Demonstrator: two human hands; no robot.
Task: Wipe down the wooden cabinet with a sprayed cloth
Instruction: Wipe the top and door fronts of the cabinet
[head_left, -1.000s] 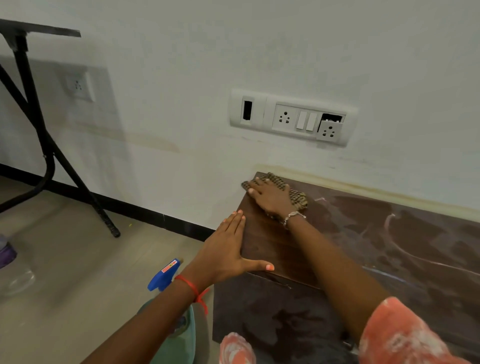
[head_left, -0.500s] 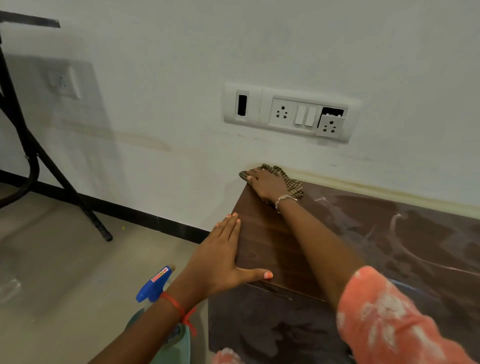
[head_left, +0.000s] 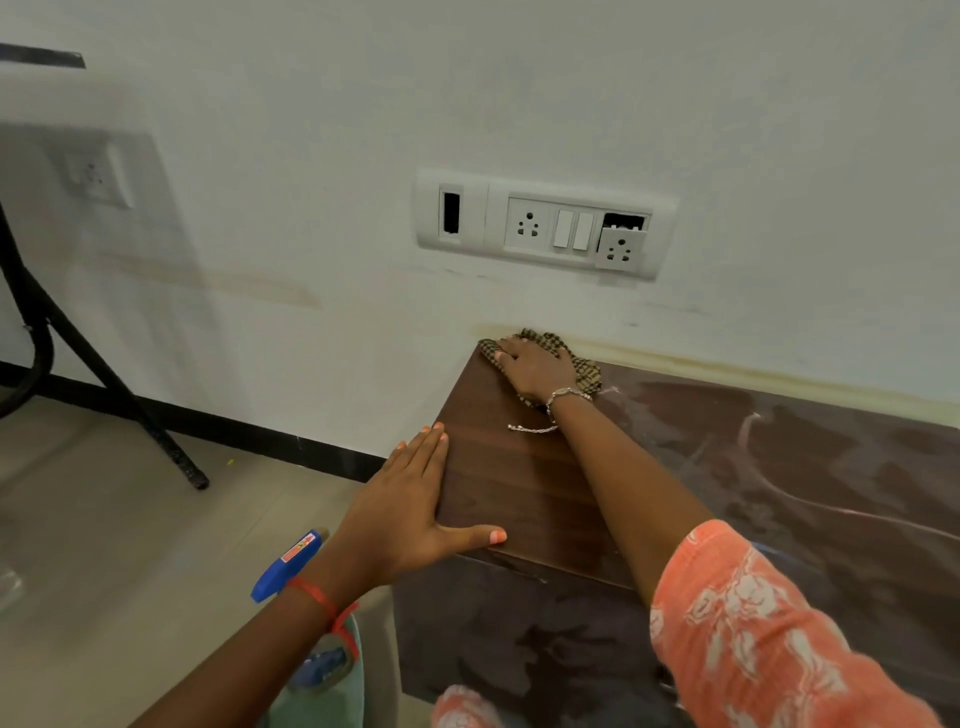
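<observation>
The dark wooden cabinet (head_left: 519, 493) stands against the white wall, its top partly streaked and smeared on the right. My right hand (head_left: 535, 366) presses a checked brown cloth (head_left: 584, 371) flat on the far left corner of the top, next to the wall. My left hand (head_left: 410, 509) lies flat with straight fingers on the cabinet's left edge, thumb along the front edge. A spray bottle with a blue trigger (head_left: 285, 564) stands on the floor below my left wrist, mostly hidden by my arm.
A white socket and switch panel (head_left: 540, 226) sits on the wall above the cabinet. A black metal stand leg (head_left: 104, 374) slants down to the floor at the left. A second wall socket (head_left: 96, 176) is at the far left.
My right hand has slid the cloth farther back into the corner by the wall. My left hand keeps its place on the cabinet's edge.
</observation>
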